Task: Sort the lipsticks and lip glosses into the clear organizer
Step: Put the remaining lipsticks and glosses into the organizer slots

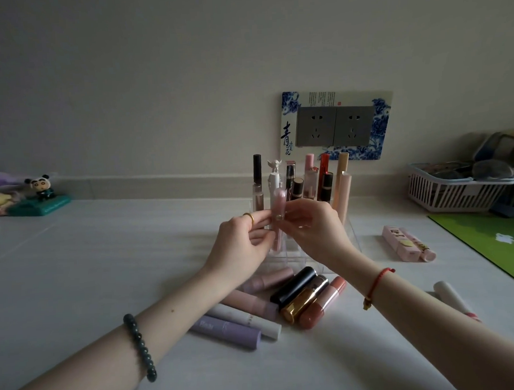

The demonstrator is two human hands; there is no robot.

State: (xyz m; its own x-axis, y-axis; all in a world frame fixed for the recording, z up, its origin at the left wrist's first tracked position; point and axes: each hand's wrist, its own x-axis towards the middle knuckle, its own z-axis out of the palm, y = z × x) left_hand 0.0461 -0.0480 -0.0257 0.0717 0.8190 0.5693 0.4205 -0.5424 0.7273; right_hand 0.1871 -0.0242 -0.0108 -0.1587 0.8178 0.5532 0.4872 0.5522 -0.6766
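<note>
Head: pink tube (278,223) near organizer rim (352,235)

The organizer (285,260) is clear glossy plastic. In front of it: black tube (293,284) glossy, gold tube (304,300) shiny like metal, purple tube (226,331) matt. Table (105,260) under it smooth w/ matt finish.

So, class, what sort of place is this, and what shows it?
Probably a home desk or dressing table: a wall socket behind, a panda figurine, and a clear organizer of lipsticks.
</note>
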